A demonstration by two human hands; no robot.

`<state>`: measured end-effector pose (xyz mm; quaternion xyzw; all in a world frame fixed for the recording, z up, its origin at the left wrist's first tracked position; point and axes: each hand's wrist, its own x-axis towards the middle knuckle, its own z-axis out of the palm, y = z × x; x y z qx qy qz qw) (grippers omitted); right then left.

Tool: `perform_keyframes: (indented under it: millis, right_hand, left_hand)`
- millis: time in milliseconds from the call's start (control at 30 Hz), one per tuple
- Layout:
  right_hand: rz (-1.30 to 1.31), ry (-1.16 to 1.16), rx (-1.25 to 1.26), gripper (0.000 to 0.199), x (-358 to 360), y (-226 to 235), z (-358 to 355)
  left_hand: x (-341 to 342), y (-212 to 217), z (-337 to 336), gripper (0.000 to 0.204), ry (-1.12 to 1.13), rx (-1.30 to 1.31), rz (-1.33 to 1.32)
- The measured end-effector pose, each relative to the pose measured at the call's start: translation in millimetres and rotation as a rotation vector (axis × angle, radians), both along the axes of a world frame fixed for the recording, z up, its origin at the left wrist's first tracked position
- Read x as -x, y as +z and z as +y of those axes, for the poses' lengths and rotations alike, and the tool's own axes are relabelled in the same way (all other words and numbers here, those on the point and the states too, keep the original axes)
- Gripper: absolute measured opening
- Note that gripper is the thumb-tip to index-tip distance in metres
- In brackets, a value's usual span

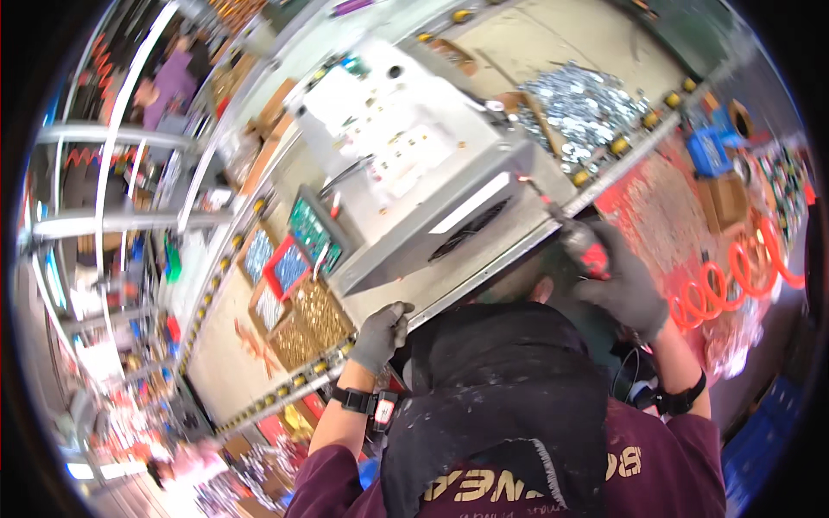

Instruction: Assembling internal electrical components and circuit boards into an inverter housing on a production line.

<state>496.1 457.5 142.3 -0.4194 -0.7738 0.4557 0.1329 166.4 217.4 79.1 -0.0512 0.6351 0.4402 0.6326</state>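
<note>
While clamping a red-and-black handheld driver near right in grey-gloved right hand, could scratch grey metal casing by swinging left; with grey-gloved left hand curled at silver bench edge.

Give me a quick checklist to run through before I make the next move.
1. Tool in grip: ok, the right hand holds it.
2. Tool tip on a screw: cannot tell, it points toward the case, but the contact is too small to make out.
3. Left hand clear of the tip: ok, it is well away, at the bench edge.
4. Case steadied by a hand: not ok, neither hand is holding it.
5. Gloves on: ok, grey ones on both hands.
6. Circuit board clear of the tool: ok, it sits at the case's opposite end.
</note>
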Motion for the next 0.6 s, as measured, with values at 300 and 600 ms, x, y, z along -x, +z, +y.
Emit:
perform_keyframes:
  millis: [300,600]
  right_hand:
    - [-0.607,-0.491,-0.156,0.053,-182,-146,102]
    - [-0.837,-0.437,-0.419,0.051,-79,-110,99]
  left_hand:
    - [-19,-2,-82,0.037,0.439,0.135,0.233]
    - [121,-30,-196,0.047,0.099,0.98,1.264]
